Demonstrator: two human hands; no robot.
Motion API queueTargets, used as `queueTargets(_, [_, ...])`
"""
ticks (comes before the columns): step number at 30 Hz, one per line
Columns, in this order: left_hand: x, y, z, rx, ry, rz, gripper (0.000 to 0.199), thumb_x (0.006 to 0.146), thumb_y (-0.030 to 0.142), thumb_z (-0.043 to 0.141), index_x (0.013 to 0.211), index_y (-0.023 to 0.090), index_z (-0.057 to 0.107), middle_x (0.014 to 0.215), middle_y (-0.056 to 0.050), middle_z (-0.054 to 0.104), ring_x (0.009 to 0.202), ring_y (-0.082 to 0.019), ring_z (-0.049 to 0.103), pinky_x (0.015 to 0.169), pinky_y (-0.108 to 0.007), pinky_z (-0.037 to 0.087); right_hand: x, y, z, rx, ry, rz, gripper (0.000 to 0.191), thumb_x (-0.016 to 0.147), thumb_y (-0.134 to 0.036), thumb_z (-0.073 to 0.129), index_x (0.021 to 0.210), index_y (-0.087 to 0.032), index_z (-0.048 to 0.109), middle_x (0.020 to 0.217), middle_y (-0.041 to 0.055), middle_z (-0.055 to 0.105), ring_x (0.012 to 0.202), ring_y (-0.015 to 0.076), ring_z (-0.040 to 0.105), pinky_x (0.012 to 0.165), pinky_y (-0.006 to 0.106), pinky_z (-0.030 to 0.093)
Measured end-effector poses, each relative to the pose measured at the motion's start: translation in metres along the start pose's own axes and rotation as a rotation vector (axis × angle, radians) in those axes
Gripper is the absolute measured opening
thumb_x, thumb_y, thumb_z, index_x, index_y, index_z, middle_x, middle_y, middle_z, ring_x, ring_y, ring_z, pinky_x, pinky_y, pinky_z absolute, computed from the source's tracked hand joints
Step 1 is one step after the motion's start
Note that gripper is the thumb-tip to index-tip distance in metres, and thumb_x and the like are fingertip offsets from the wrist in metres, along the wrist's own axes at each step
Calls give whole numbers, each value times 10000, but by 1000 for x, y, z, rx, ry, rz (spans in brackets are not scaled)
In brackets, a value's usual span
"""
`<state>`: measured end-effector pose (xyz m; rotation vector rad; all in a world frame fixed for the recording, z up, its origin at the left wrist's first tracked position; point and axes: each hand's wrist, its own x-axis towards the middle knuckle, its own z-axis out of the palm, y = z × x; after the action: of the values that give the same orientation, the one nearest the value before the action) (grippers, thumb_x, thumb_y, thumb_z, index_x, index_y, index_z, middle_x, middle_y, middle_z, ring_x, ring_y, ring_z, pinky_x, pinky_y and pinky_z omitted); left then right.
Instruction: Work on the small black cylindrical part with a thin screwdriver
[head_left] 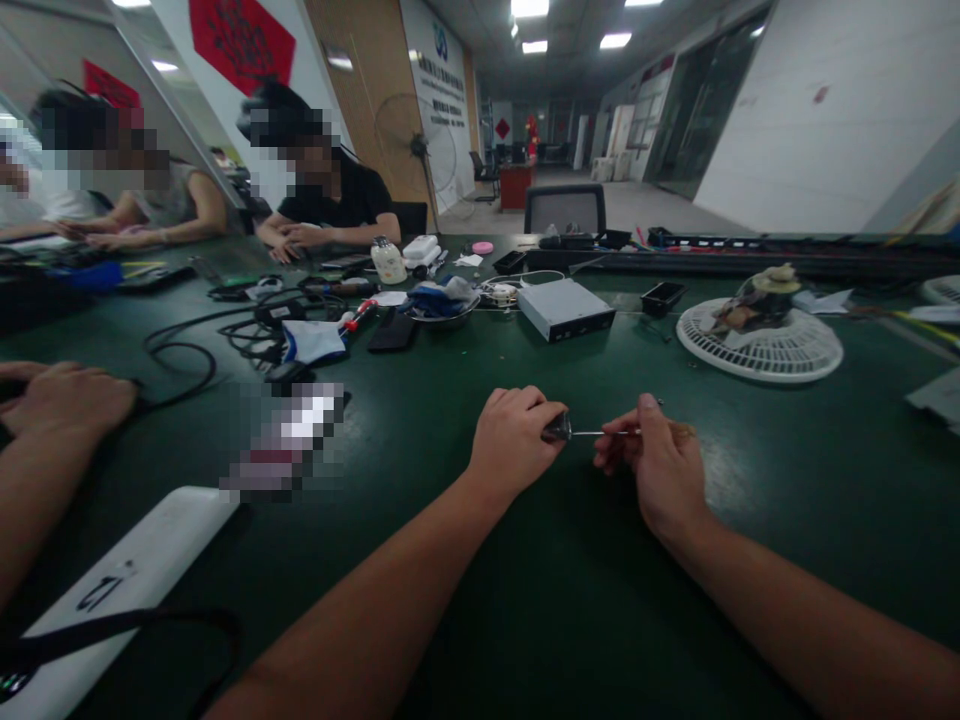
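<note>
screwdriver, gripped in left hand, tip hidden by right hand

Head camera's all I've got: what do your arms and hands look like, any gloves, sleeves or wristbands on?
None of those: your left hand and right hand are bare, and your left forearm and right forearm show no sleeves, watch, cables or markings.

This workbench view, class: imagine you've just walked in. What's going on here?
At a green-topped workbench, a person's left hand grips the dark handle of a small screwdriver, and the right hand pinches near the end of its metal shaft. A grey metal box and a white fan guard lie ahead; a co-worker in black sits farther along.
</note>
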<state>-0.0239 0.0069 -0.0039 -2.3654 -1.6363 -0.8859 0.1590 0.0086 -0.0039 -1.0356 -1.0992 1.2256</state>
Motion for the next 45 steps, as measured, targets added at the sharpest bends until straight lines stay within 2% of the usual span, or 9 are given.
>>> queueTargets(9, [0, 0, -2, -8, -13, 3, 231, 835, 221, 727, 1060, 254, 771, 953, -26, 709, 896, -203, 628, 833, -386, 449, -1, -2, 1, 9, -95, -1, 490, 948, -598, 590, 770, -163, 730, 704, 87, 741, 528, 175, 684, 445, 267, 495])
queueTargets(14, [-1, 1, -2, 44, -26, 46, 268, 858, 192, 721, 1113, 260, 763, 1007, -31, 695, 935, -210, 610, 848, -387, 448, -4, -4, 2, -106, 0, -27, 511, 935, -623, 596, 729, -165, 692, 638, 65, 694, 495, 166, 652, 425, 261, 479])
queueTargets(22, [1, -7, -9, 215, -27, -4, 296, 956, 172, 581, 1191, 264, 736, 1049, -58, 663, 962, -227, 592, 900, -408, 437, -2, -2, 1, -227, 26, -94, 422, 958, -588, 576, 868, -188, 676, 825, 60, 715, 598, 160, 679, 433, 253, 466])
queueTargets(25, [2, -21, -13, 323, -53, -149, 313, 959, 181, 550, 1231, 212, 702, 1068, -88, 660, 979, -247, 591, 896, -416, 444, 0, 0, 0, -247, -6, -87, 401, 970, -572, 561, 890, -195, 671, 855, 60, 715, 637, 167, 688, 446, 260, 473])
queueTargets(30, [-1, -62, -29, 557, -119, -595, 302, 964, 308, 529, 1125, 106, 685, 1105, -191, 650, 1051, -325, 576, 935, -500, 448, -1, 1, -1, -269, -45, -80, 401, 976, -568, 553, 890, -198, 679, 846, 68, 726, 671, 177, 692, 471, 259, 482])
queueTargets(35, [-14, -101, -49, 641, -87, -973, 428, 933, 392, 521, 1239, 120, 646, 1439, -274, 486, 1347, -527, 410, 1055, -829, 206, -2, 0, -1, -270, -64, -105, 448, 948, -617, 582, 875, -189, 691, 785, 64, 711, 644, 182, 679, 472, 259, 489])
queueTargets(38, [-21, -116, -57, 654, -94, -1082, 489, 928, 436, 500, 1268, 111, 635, 1526, -306, 400, 1417, -595, 304, 1007, -909, 118, -3, 0, -1, -274, -73, -112, 458, 957, -621, 570, 884, -185, 689, 812, 65, 712, 654, 180, 680, 474, 258, 492])
queueTargets(41, [-25, -122, -62, 643, -99, -1153, 514, 939, 461, 479, 1252, 89, 647, 1502, -329, 412, 1357, -602, 391, 988, -927, 94, -3, 1, -1, -285, -78, -110, 449, 976, -609, 549, 899, -187, 682, 838, 65, 715, 667, 178, 681, 481, 261, 494])
queueTargets(45, [-24, -117, -60, 661, -61, -1091, 466, 938, 436, 512, 1230, 104, 659, 1496, -312, 436, 1361, -563, 411, 1020, -910, 80, -3, 1, -1, -286, -65, -122, 449, 984, -602, 540, 898, -185, 681, 860, 76, 727, 706, 191, 697, 514, 276, 502])
